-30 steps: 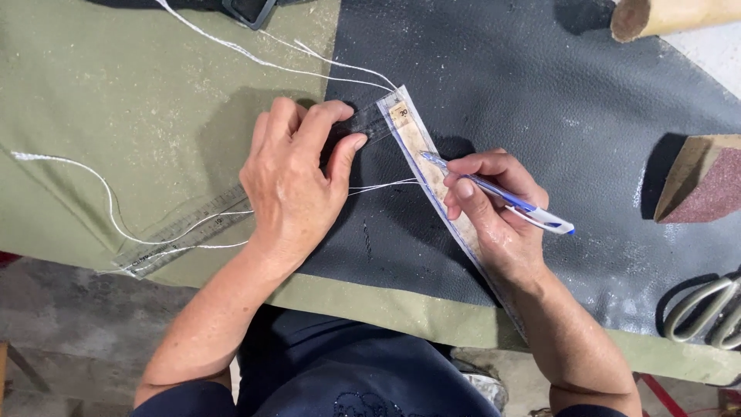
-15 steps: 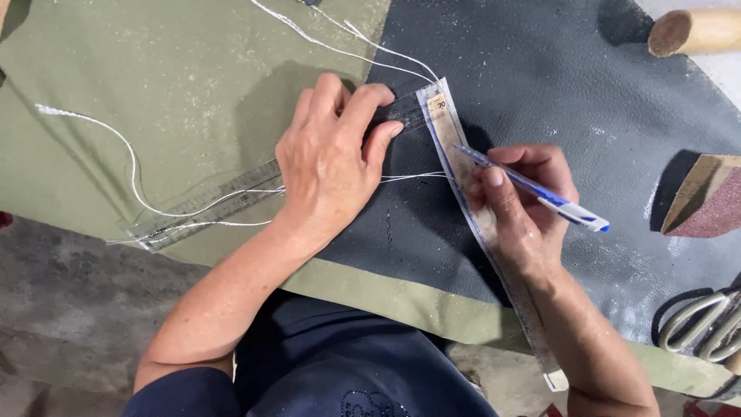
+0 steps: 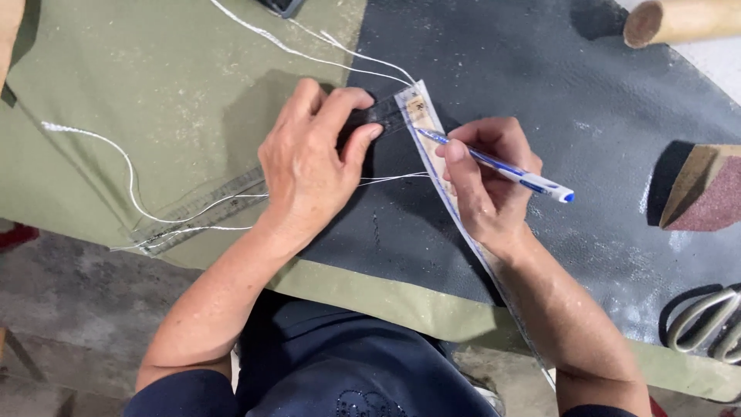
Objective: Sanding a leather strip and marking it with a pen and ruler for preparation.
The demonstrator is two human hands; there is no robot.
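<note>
My left hand [image 3: 312,162] lies flat on a clear plastic ruler [image 3: 202,210], pressing it down across the edge of a black leather sheet [image 3: 532,93]. My right hand [image 3: 480,174] grips a blue and white pen [image 3: 502,166], its tip touching a second clear ruler [image 3: 421,112] that runs diagonally towards my body. That second ruler passes under my right wrist. Thin white strings [image 3: 131,177] trail across the olive green cloth [image 3: 123,85] and under my left hand.
A wooden dowel end [image 3: 671,22] lies at the top right. A wooden block with a red sanding face [image 3: 706,189] sits at the right edge. Metal scissor handles [image 3: 706,324] show at the lower right. The grey floor [image 3: 69,309] shows beyond the table's near edge.
My right hand has slid the pen up along the diagonal ruler towards its far end. My left hand stays pressed on the other ruler. The camera has shifted.
</note>
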